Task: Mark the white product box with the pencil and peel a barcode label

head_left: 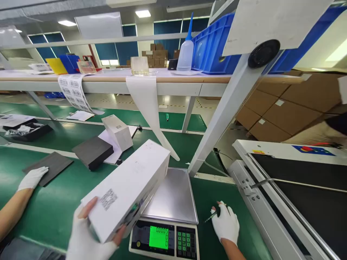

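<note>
My left hand (86, 238), in a white glove, grips the near end of a long white box (127, 189) with a printed code on it. The box is tilted and hangs over the left edge of a weighing scale's steel platter (175, 196). The scale's green display (159, 237) is lit. My right hand (225, 223), also gloved, rests on the green mat (217, 191) just right of the scale, with a thin dark pen (210, 217) between thumb and finger. Another person's gloved hand (32, 177) lies on a dark grey pad (50, 167) at the far left.
A dark flat box (93, 151) and a small white box (118, 131) stand behind the scale. A slanted white post (225, 108) rises to a shelf with a squeeze bottle (185, 54), blue bin (214, 43) and label strip (73, 90). A black conveyor (303, 202) runs on the right, cardboard boxes (287, 108) beyond it.
</note>
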Available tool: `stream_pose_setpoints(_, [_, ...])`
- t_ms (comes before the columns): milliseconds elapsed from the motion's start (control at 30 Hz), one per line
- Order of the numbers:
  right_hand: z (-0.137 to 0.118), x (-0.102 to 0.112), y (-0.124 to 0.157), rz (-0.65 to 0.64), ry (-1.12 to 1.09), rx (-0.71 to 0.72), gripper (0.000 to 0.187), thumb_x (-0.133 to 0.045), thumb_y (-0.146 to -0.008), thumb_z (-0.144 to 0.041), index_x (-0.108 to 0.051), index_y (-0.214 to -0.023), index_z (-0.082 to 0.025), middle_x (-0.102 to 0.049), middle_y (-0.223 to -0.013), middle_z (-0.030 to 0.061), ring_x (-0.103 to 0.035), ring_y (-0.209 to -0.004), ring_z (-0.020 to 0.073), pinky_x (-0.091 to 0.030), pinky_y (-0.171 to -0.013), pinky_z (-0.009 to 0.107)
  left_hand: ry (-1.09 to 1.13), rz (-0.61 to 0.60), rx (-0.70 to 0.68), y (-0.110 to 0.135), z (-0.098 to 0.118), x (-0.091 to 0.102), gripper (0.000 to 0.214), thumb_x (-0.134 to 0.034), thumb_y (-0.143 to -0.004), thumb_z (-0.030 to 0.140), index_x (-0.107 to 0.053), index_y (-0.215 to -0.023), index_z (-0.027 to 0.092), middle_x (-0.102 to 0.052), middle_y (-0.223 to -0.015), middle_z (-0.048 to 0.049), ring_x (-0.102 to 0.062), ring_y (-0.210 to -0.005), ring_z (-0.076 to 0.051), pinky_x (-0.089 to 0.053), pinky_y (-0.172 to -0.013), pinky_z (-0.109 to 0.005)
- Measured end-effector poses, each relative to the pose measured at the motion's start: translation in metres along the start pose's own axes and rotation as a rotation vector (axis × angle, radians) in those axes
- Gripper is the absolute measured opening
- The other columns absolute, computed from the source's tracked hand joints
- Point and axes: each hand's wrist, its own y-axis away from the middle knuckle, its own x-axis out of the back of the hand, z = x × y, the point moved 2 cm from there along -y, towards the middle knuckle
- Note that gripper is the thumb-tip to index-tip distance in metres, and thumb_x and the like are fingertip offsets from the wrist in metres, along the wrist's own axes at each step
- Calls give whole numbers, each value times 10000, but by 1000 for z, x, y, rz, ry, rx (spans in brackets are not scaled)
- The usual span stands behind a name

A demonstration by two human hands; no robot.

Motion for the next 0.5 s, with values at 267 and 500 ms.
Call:
stream_pose_setpoints(267, [4,-7,7,-21,-69,-30,416,-433,-852,-362,-665,-1092,-113,-615,-1100,212,-557,-1002,376,-460,-900,508,361,-297,252,21,28,-27,738,-575,-821,672,-485,-1358,175,-708,-1004,-108,-704,-831,-255,-600,-772,-426])
stream_pose_setpoints(500, [11,-10,9,-17,-167,-47,392,-446,-846,-382,-652,-1074,-139,-610,-1059,184,-547,-975,360,-451,-886,485,-191,-462,621,44,-112,-60,432,-383,-920,515,-626,-1080,195,-742,-1007,-115,-703,-929,-276,-554,-878,-404])
